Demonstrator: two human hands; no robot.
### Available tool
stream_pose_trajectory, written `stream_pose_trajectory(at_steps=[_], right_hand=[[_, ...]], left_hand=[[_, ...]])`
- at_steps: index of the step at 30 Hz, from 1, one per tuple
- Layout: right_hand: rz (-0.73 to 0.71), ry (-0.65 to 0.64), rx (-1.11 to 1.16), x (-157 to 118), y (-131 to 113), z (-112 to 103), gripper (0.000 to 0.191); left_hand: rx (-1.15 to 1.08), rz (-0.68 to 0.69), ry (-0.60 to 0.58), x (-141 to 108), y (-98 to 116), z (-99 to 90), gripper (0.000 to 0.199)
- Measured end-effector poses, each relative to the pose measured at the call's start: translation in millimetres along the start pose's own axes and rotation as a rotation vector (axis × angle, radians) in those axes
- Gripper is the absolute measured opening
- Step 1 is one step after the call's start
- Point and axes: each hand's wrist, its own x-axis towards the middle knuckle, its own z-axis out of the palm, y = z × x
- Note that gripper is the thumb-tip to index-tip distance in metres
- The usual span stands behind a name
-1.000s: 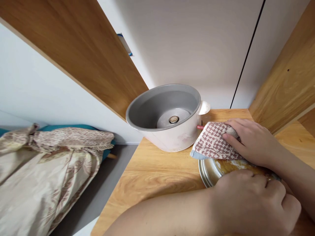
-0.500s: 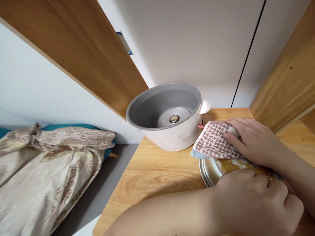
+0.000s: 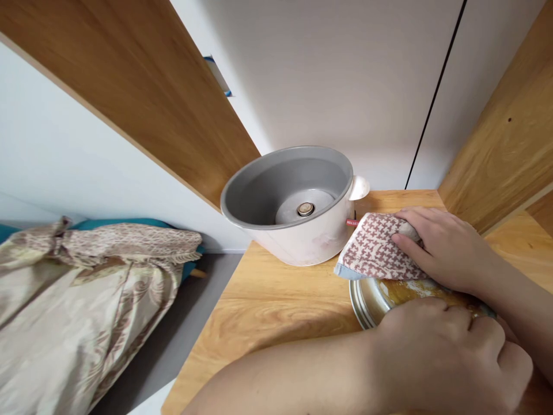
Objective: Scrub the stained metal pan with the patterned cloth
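A silvery metal pot (image 3: 372, 300), its surface partly stained yellow-brown, lies on the wooden surface (image 3: 250, 300) with its ringed rim toward the left. Over its near side curls my left hand (image 3: 458, 354), knuckles up, gripping it; the fingertips are hidden. On the far side of the pot, my right hand (image 3: 453, 245) holds a brown-and-white patterned cloth (image 3: 382, 245) against it, thumb lying across a bunched part. The cloth has a blue edge and a red tag. Behind it stands a white rice cooker body (image 3: 298, 245), lidless, with a grey inside and a round heating plate.
Wooden panels rise at left (image 3: 142, 86) and right (image 3: 505, 127), with a white back wall (image 3: 345, 75) between them. Beyond the surface's left edge, a patterned fabric cover (image 3: 86, 305) drapes over teal furniture (image 3: 125, 223) above a grey floor (image 3: 173, 334).
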Motion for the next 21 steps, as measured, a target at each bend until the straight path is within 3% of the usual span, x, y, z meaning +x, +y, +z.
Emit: stream_pose_trajectory(at_steps=[21], right_hand=[[0.0,-0.01,0.003,0.1,1.1,0.3,0.049]], left_hand=[[-0.054,-0.044,-0.013,-3.3,3.8,2.9,0.027]])
